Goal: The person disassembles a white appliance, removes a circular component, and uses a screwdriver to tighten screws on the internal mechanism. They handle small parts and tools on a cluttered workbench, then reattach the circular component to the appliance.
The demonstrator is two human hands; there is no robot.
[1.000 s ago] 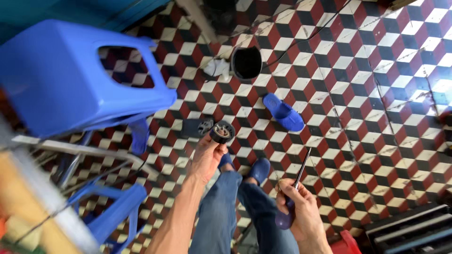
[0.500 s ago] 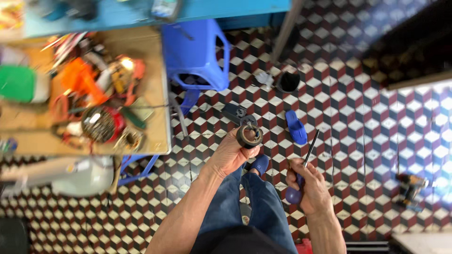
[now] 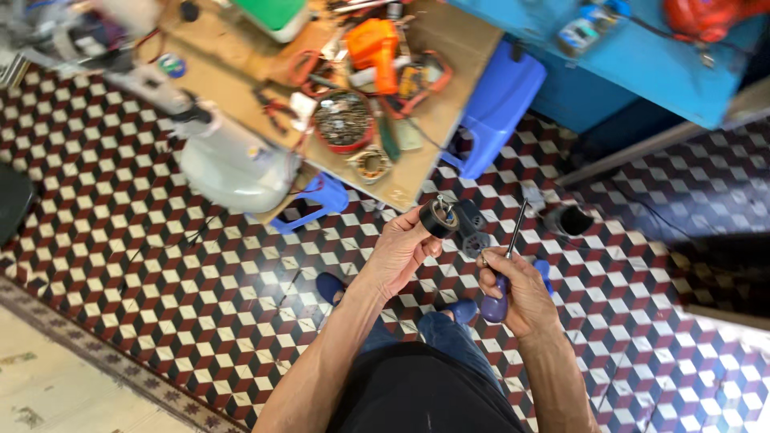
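Head camera: fingers [image 3: 417,227] of the left hand [image 3: 397,252] close around a small black round motor part [image 3: 440,218], held up at chest height, while the right hand [image 3: 517,293] wraps shut on a purple-handled screwdriver [image 3: 504,269], its shaft pointing up just beside the part. Compared with half a second ago, the grips are unchanged but the view has swung, bringing the cluttered wooden bench [image 3: 449,96] closer above the hands. A tin of screws [image 3: 345,120], an orange tool [image 3: 375,44] and a blue plastic stool [image 3: 497,104] sit nearby; a black cup [image 3: 571,220] stands on the patterned floor tiles [image 3: 160,265].
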